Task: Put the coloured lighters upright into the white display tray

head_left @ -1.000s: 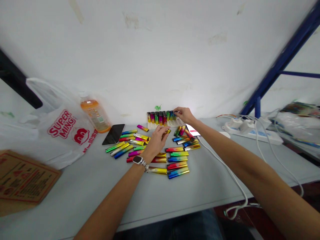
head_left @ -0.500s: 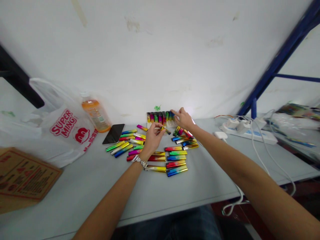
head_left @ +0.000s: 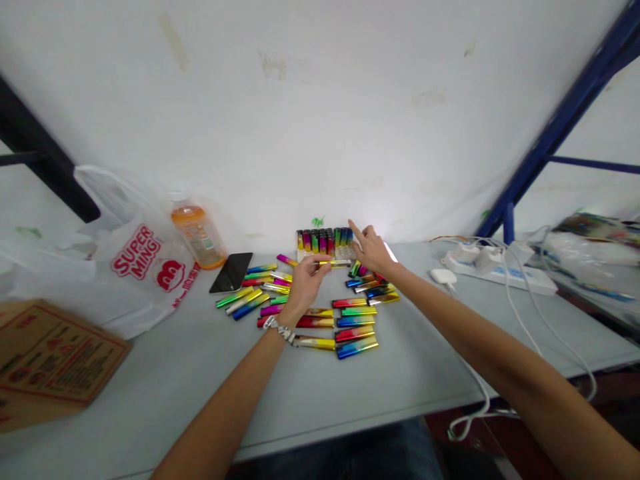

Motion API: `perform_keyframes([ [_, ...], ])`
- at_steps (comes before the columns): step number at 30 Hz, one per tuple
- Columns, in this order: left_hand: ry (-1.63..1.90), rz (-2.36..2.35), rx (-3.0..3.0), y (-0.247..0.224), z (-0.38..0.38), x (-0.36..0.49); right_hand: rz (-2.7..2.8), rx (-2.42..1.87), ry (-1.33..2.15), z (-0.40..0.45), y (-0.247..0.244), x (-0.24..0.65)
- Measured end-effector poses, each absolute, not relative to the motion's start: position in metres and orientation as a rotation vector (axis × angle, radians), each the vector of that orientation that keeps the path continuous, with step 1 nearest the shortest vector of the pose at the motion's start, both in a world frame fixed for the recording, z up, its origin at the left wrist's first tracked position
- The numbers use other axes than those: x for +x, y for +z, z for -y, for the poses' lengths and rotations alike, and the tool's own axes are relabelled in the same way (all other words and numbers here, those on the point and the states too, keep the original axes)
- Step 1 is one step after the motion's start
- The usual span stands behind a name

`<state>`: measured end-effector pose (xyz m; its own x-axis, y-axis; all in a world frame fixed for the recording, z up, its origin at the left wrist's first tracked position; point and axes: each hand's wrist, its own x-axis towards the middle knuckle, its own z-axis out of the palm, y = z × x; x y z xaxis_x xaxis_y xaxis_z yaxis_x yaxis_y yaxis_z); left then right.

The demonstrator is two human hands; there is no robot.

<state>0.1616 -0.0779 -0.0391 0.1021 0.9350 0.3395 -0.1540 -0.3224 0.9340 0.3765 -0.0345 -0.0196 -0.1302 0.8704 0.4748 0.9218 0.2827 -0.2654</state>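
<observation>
My left hand [head_left: 305,281], with a metal-banded watch [head_left: 280,329] on its wrist, pinches a gold lighter [head_left: 339,264] that lies nearly level in front of the pale tray [head_left: 344,254]. Rows of shiny coloured lighters [head_left: 320,240] stand upright in that tray against the wall. At the tray's right end is my right hand [head_left: 371,251], its index finger stretched upward beside the blue lighters and nothing visible in it; the other fingers are partly hidden. Loose metallic lighters lie below and around both hands, among them a blue-and-gold lighter [head_left: 357,347] and a red one [head_left: 315,323].
A phone [head_left: 231,273], an orange drink bottle [head_left: 199,235], a white plastic bag [head_left: 145,267] and a cardboard box [head_left: 57,363] occupy the left side. To the right are a power strip [head_left: 505,270] with plugs and cables, and a blue metal frame [head_left: 530,157].
The lighter in my left hand has turned from slanting to nearly level. My right index finger has lifted off the standing lighters at the tray's right end. The view has shifted slightly.
</observation>
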Motion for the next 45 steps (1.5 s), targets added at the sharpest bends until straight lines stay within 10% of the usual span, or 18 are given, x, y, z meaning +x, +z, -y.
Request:
perform_keyframes([
  [8,1.446,-0.691,1.120,-0.038,0.095,0.173,1.420,-1.083,0.817,0.103,-0.026,0.330],
  [45,0.719,-0.875,2.542,-0.037,0.110,0.164,0.814,-1.075,1.148,0.120,-0.028,0.326],
])
